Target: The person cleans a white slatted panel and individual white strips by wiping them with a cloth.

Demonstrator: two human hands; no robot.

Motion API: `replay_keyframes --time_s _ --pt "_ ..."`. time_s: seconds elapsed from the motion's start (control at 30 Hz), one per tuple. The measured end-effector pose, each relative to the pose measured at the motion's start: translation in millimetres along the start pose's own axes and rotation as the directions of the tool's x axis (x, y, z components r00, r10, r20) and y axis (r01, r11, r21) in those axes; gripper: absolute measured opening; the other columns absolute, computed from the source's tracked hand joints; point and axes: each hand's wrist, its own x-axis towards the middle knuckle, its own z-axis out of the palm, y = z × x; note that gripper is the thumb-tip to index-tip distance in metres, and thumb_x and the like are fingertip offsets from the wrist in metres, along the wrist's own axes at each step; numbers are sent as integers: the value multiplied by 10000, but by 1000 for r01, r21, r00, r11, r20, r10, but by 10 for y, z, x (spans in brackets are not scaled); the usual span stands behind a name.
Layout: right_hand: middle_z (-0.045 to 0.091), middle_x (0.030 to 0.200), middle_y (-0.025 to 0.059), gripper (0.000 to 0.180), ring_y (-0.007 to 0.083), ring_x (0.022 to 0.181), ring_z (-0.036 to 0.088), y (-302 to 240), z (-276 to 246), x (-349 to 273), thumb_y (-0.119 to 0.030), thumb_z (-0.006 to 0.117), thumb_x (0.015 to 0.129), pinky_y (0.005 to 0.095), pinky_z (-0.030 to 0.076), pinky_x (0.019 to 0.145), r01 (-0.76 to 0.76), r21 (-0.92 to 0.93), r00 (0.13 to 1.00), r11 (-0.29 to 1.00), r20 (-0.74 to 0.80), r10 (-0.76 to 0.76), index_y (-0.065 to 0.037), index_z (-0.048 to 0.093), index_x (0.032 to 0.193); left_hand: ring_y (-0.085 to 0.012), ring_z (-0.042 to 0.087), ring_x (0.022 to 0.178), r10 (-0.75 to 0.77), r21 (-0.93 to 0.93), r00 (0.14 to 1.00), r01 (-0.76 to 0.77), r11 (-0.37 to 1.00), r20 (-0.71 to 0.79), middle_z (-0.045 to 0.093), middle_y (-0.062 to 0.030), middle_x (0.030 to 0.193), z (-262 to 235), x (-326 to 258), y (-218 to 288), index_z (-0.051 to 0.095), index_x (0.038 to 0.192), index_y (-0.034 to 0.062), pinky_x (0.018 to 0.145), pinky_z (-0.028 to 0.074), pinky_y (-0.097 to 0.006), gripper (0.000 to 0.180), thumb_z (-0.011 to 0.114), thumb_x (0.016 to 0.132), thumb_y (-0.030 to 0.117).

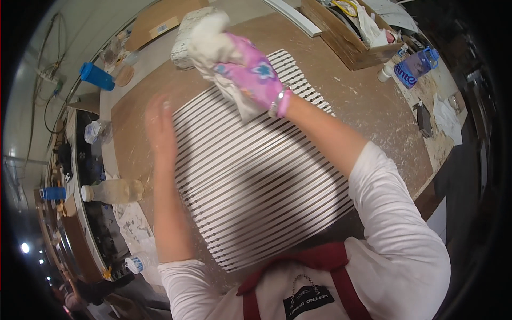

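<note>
A panel of narrow white slats [256, 197] with dark gaps lies on the brown worktable in front of me. My right hand [253, 74], in a pink flowered glove, is closed around a crumpled white cloth [213, 50]. Part of the cloth hangs over the panel's far end. Bare and blurred, my left hand [160, 125] is at the panel's left edge with its fingers stretched out; whether it touches the slats I cannot tell. Just behind the cloth sits a whitish block-like bundle [184, 45], partly covered by it.
A cardboard box [341, 40] of odds and ends stands at the far right, near a purple-blue bottle [416, 68]. On the left are a blue tumbler [97, 76], a bottle of cloudy liquid [114, 191] and a small white-capped bottle [140, 262]. A dark block [423, 120] lies right.
</note>
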Motion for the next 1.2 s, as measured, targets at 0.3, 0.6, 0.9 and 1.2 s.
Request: replay_keyframes --time_s 0.3,0.6,0.9,1.2 --pt "615 1052 97 313 284 1022 574 1113 -323 63 -265 537 867 388 470 926 471 -880 879 63 474 56 -141 618 1142 -281 389 1304 -364 637 924 212 741 115 442 -87 1407 379 -349 -670 421 1393 167 1077 237 -561 474 367 972 379" --pt "660 951 106 243 230 882 635 365 -712 -137 -268 539 897 345 529 788 456 -843 890 286 434 -138 -103 659 1030 -258 417 1280 -328 635 943 221 740 54 486 -66 1369 388 -399 -749 455 1374 175 1071 231 -569 484 376 967 425" --pt "627 1005 66 253 184 895 606 170 -1921 -667 -163 661 818 312 519 789 59 -985 913 -161 -11 408 -68 615 1048 -240 385 1304 -332 617 941 224 754 63 468 -48 1394 387 -373 -721 448 1383 180 1087 200 -570 500 355 968 442" --pt "603 819 73 153 207 742 629 127 -520 -1605 -216 599 868 359 524 641 519 -796 844 311 535 -39 -129 624 991 -286 413 1294 -282 651 954 152 744 98 464 -110 1401 459 -256 -679 454 1372 124 1073 259 -543 508 388 964 420"
